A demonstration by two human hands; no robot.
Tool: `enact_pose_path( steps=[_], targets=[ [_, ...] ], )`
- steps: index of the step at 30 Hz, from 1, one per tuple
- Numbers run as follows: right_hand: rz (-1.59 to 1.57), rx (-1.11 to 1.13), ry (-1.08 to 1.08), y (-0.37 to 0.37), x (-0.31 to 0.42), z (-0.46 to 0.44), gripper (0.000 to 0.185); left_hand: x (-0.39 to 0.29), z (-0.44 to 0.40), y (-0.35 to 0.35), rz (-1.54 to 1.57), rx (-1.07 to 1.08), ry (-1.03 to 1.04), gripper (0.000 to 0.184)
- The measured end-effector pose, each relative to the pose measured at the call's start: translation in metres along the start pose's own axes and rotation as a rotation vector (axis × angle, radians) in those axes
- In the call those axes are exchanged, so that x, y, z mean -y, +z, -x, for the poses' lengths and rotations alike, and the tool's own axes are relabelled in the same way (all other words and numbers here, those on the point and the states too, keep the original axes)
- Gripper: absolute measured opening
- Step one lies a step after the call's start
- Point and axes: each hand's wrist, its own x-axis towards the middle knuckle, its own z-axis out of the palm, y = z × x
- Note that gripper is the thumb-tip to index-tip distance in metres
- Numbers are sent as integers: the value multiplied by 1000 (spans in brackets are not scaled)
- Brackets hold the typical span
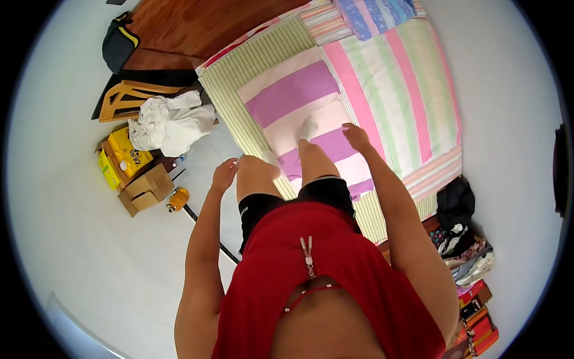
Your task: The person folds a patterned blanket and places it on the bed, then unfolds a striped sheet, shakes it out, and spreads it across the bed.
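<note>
My left hand (225, 173) hangs beside my bent left knee, fingers curled together; a small pale spot shows at the fingertips, too small to identify. My right hand (357, 137) is over the bed, right of my other leg, with its fingers loosely bent and slightly apart and nothing visible in them. Below it lies a purple and pale pink striped cloth (293, 90), spread on the striped bed mat (257, 60). One foot in a white sock (308, 128) rests on the cloth.
White clothes (173, 122) hang over a wooden chair (128, 99) at the left. Near it are a cardboard box (149, 188), yellow packages (128, 152) and an orange container (178, 199). A striped quilt (388, 90) covers the bed's right side; clothes (463, 245) are piled at the right.
</note>
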Motion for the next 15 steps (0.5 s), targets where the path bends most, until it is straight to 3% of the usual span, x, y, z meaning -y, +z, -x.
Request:
enact_pose_path(
  steps=[3,6,12,15],
  targets=[
    [-64,106,13,26,22,-34,32,-2,-50,3,24,46,-21,32],
    [-4,185,72,58,32,-71,33,4,-113,12,-16,105,-178,33],
    [-21,264,203,163,42,-154,34,105,-266,63,-214,107,-15,35],
    [-110,300,275,237,41,-194,33,147,-337,79,-255,77,-122,35]
  ],
)
